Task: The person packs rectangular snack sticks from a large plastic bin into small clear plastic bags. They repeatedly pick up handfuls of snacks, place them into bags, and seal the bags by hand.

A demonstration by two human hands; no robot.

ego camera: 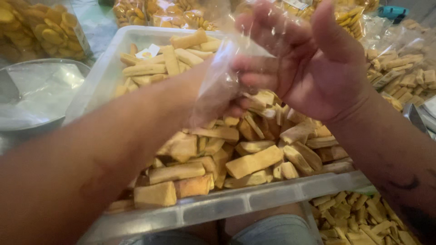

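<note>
- A big translucent plastic tub (109,68) fills the middle of the view, heaped with pale golden stick-shaped biscuits (254,161).
- More bagged snacks (50,31) crowd the far edge, yellow rounds in clear packs, and loose sticks (399,72) lie piled off to the right.
- A metal bowl (27,124) sits at the left, holding clear plastic sheets.
- Lower right, beneath the tub's rim, another heap of smaller sticks (359,220) shows.
- The clear plastic bag (218,86) hangs right above the tub, between both hands, its mouth pulled up and open.
- The right hand (313,68) is up, palm to camera, grip clenched on the bag's upper edge, film stretched over the fingers (259,27).
- The left hand (227,102) is plunged inside the bag, down among the biscuits; whether its grip is clenched or released, I cannot tell through the film.
</note>
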